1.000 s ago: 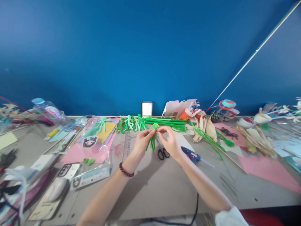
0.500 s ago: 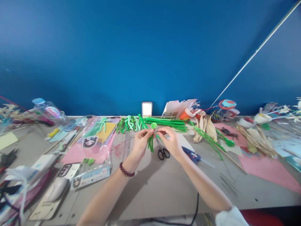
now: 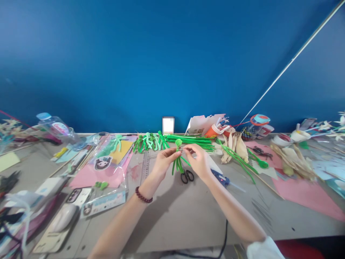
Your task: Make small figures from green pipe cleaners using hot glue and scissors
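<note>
Between the thumb and fingers of my left hand (image 3: 166, 160) is a green pipe-cleaner piece (image 3: 178, 143). It has a round coiled top above the fingers and several green strands hanging below. Close beside it on the right, the fingertips of my right hand (image 3: 198, 160) are pinched together on a thin strand that runs toward the piece; its material is too small to tell. Black-handled scissors (image 3: 187, 176) lie on the table just below the hands, their blades partly hidden behind the green strands.
Behind the hands lie green pipe cleaners (image 3: 194, 142) and several bent green pieces (image 3: 152, 141). A clear ruler (image 3: 145, 167) is to the left; a blue glue gun (image 3: 220, 178) and dried husks (image 3: 241, 149) are right. A computer mouse (image 3: 64, 217) rests near left.
The green piece has shifted slightly right and turned, so its coiled top shows more edge-on and its hanging strands spread apart. My left hand has moved a little right with it.
</note>
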Available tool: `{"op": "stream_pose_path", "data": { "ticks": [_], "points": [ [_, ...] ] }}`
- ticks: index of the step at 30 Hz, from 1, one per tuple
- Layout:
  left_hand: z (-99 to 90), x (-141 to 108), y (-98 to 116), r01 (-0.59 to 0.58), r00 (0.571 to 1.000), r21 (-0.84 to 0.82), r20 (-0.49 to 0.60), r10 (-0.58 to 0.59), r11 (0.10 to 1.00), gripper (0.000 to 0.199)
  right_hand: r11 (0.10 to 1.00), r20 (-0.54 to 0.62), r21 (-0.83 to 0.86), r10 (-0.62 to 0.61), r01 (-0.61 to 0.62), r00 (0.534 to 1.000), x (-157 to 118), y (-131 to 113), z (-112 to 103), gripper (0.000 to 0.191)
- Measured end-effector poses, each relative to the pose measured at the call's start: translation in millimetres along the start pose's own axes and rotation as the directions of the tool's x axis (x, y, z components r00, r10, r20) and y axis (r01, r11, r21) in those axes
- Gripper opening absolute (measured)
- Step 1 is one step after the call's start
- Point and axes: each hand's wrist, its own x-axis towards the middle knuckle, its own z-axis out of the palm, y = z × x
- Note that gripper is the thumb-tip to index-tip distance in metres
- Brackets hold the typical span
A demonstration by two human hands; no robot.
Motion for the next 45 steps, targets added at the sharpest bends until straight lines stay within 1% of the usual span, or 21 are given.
{"op": "stream_pose_path", "data": {
  "ticks": [3,6,11,13,16,19,24,27,29,31,32,33,34,35,36,37,39,41,42,43,45],
  "points": [
    [-1.0,1.1,1.1,0.054,0.998,-0.013,-0.037,-0.054,0.998,0.027,0.999,0.017,0.027,0.018,-0.018,1.000,1.2,1.0,-1.1,0.013],
    [-3.1,2.4,2.0,0.064,0.996,-0.022,-0.062,-0.065,0.998,0.027,0.999,0.027,0.042,0.022,-0.023,0.999,1.7,0.3,-2.1,0.013],
    [-5.0,2.6,3.0,0.054,0.998,0.038,-0.026,-0.053,0.998,0.024,0.999,0.035,0.045,0.006,-0.008,0.999,1.6,-1.6,-2.2,0.014],
    [-4.7,2.7,3.0,0.036,0.999,0.057,-0.015,-0.035,0.998,0.023,0.999,0.039,0.046,0.003,-0.005,0.999,1.5,-1.9,-1.6,0.014],
    [-4.0,3.3,2.2,-0.036,0.998,0.065,-0.055,0.039,0.997,0.021,0.999,0.040,0.039,0.018,-0.019,0.999,2.3,-3.2,-3.0,0.012],
    [-4.3,4.3,1.5,-0.079,0.991,0.072,-0.106,0.086,0.994,0.020,1.000,0.037,0.000,0.030,-0.030,0.999,4.7,-7.6,-11.5,0.014],
    [-6.3,5.1,0.3,-0.009,0.991,0.058,-0.133,0.017,0.998,0.022,0.990,-0.027,-0.134,0.035,-0.038,0.999,2.0,-14.8,-41.9,0.017],
    [-7.1,6.9,-5.2,0.043,0.992,-0.012,-0.119,-0.045,0.999,0.025,0.964,-0.009,-0.246,0.103,-0.102,0.995,-16.3,-8.2,-61.6,0.018],
    [-7.3,8.6,-10.4,0.074,0.991,-0.077,-0.101,-0.082,0.994,0.027,0.924,-0.005,-0.345,0.170,-0.162,0.985,-38.4,1.7,-73.9,0.022],
    [-7.6,9.9,-14.7,0.103,0.991,-0.122,-0.075,-0.113,0.987,0.027,0.863,-0.042,-0.460,0.213,-0.208,0.976,-66.8,13.5,-85.9,0.028],
    [-7.9,10.1,-15.9,0.118,0.990,-0.136,-0.065,-0.128,0.984,0.027,0.819,-0.085,-0.516,0.241,-0.250,0.967,-82.1,19.2,-91.7,0.032],
    [-8.2,10.0,-16.6,0.137,0.988,-0.147,-0.056,-0.147,0.980,0.027,0.761,-0.147,-0.568,0.281,-0.313,0.948,-97.3,24.3,-97.3,0.034],
    [-8.5,9.7,-16.7,0.160,0.984,-0.154,-0.052,-0.169,0.975,0.028,0.690,-0.217,-0.610,0.327,-0.390,0.920,-111.6,28.6,-102.4,0.037],
    [-8.9,9.1,-16.5,0.184,0.979,-0.157,-0.053,-0.195,0.970,0.029,0.621,-0.258,-0.638,0.384,-0.455,0.886,-124.3,31.9,-106.9,0.039],
    [-9.2,8.5,-16.2,0.207,0.974,-0.154,-0.058,-0.218,0.966,0.032,0.564,-0.273,-0.648,0.456,-0.512,0.847,-134.8,34.0,-110.4,0.041],
    [-9.5,7.7,-16.0,0.221,0.970,-0.150,-0.067,-0.233,0.964,0.034,0.521,-0.263,-0.645,0.535,-0.559,0.803,-142.7,35.1,-112.8,0.044],
    [-9.8,5.8,-16.2,0.219,0.968,-0.140,-0.093,-0.233,0.966,0.036,0.443,-0.195,-0.649,0.689,-0.619,0.697,-150.4,35.0,-114.0,0.048],
    [-9.8,3.0,-17.6,0.187,0.972,-0.129,-0.116,-0.202,0.974,0.037,0.385,-0.124,-0.676,0.781,-0.628,0.612,-149.6,34.0,-111.2,0.051],
    [-9.8,1.2,-18.7,0.164,0.977,-0.124,-0.119,-0.179,0.979,0.039,0.366,-0.100,-0.695,0.803,-0.619,0.587,-147.5,34.1,-109.1,0.051],
    [-9.8,-0.7,-20.0,0.139,0.982,-0.116,-0.114,-0.152,0.983,0.041,0.353,-0.083,-0.713,0.816,-0.607,0.572,-145.2,34.9,-107.0,0.051],
    [-10.3,-4.7,-23.6,0.093,0.990,-0.111,-0.095,-0.104,0.989,0.046,0.351,-0.059,-0.728,0.824,-0.589,0.563,-141.9,39.4,-104.1,0.051]
  ]
}}
